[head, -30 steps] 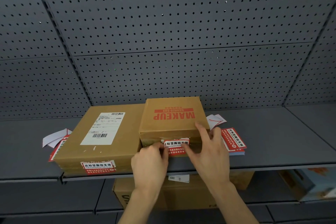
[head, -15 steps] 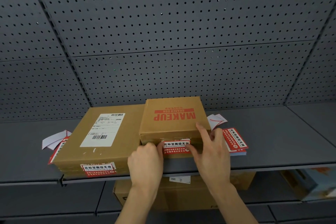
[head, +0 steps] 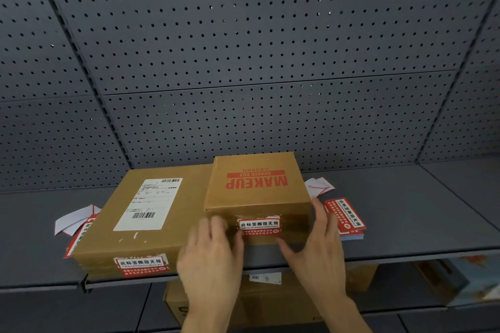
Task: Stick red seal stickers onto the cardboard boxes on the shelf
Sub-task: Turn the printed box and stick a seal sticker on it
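Note:
A small cardboard box printed MAKEUP (head: 257,184) stands on the grey shelf (head: 405,213), with a red seal sticker (head: 259,227) stuck on its front face. To its left lies a larger flat box (head: 140,213) with a white shipping label and its own red seal sticker (head: 142,265) on the front edge. My left hand (head: 211,254) hovers, blurred, at the small box's front left. My right hand (head: 316,249) is spread at its front right corner. Both hands hold nothing.
A stack of red seal stickers (head: 345,216) lies right of the small box, with peeled white backing papers (head: 319,186) behind it. More backing papers (head: 73,219) lie at the left. Another cardboard box (head: 270,303) sits on the shelf below. A perforated back panel rises behind.
Both hands have lifted off the sticker on the small box and drawn apart to its sides, leaving the sticker fully in sight. The boxes have not moved.

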A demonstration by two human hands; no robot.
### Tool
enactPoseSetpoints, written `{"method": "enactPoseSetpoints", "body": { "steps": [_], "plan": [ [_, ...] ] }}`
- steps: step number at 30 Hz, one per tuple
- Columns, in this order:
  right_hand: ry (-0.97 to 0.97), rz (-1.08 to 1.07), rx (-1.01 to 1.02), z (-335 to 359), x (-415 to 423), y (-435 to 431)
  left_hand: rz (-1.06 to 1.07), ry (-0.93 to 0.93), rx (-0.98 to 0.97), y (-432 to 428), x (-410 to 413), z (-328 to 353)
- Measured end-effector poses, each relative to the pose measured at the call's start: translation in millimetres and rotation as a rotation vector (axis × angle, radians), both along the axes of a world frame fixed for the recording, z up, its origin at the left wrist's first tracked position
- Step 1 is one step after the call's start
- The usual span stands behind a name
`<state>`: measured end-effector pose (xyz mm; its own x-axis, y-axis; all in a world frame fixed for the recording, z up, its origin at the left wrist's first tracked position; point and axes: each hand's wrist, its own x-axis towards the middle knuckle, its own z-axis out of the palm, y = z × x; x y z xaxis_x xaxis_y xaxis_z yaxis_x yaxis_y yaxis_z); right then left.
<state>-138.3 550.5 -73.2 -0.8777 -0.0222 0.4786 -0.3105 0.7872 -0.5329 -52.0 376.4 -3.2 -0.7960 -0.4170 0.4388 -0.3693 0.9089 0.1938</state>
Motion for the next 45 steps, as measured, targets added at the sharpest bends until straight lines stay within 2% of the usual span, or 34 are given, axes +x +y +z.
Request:
{"method": "enactPoseSetpoints", "body": {
  "steps": [2, 4, 7, 10, 12, 16, 19, 21, 26, 32, 35, 40, 45],
  "plan": [
    [-0.088, -0.023, -0.07, -5.5, 1.9, 6.2, 0.089, 0.104, -0.044, -9.4, 3.2, -6.3],
    [-0.155, -0.019, -0.057, -7.7, 1.7, 9.7, 0.133, 0.086, -0.062, -19.8, 0.8, -10.7],
    [-0.216, 0.036, -0.101, -4.4, 1.0, 8.7, 0.091, -0.026, 0.01, -24.9, -5.3, -18.3],
    [-0.2, 0.06, -0.24, 1.0, 6.2, 8.1, 0.004, 0.044, 0.118, -25.6, -6.6, -24.7],
    [-0.11, 0.035, -0.312, 11.3, 9.7, 13.4, -0.094, 0.152, 0.26, -26.3, -2.6, -15.7],
    [0.111, 0.146, -0.456, 59.7, 11.8, 26.4, -0.347, 0.369, 0.75, -28.8, 5.9, 32.1],
    [0.028, 0.248, -0.628, 99.0, 3.8, 23.9, -0.355, 0.444, 0.854, -34.0, -6.0, 62.6],
    [-0.039, 0.208, -0.555, 111.6, -10.4, 20.3, -0.319, 0.377, 0.841, -44.3, -25.0, 72.5],
    [-0.268, 0.112, -0.332, 109.7, -49.5, 13.4, -0.304, 0.067, 0.725, -71.5, -78.7, 65.3],
    [-0.387, 0.066, -0.189, 108.2, -64.7, 2.4, -0.234, -0.161, 0.608, -85.1, -106.5, 44.5],
    [-0.466, 0.084, -0.165, 110.9, -65.1, -3.4, -0.181, -0.203, 0.554, -90.9, -110.0, 34.7],
    [-0.51, 0.088, -0.123, 109.5, -60.9, -8.3, -0.148, -0.172, 0.447, -87.6, -105.2, 28.8],
    [-0.517, 0.068, -0.119, 108.0, -54.7, -11.4, -0.175, -0.158, 0.493, -90.1, -101.9, 28.9]
  ]
}}
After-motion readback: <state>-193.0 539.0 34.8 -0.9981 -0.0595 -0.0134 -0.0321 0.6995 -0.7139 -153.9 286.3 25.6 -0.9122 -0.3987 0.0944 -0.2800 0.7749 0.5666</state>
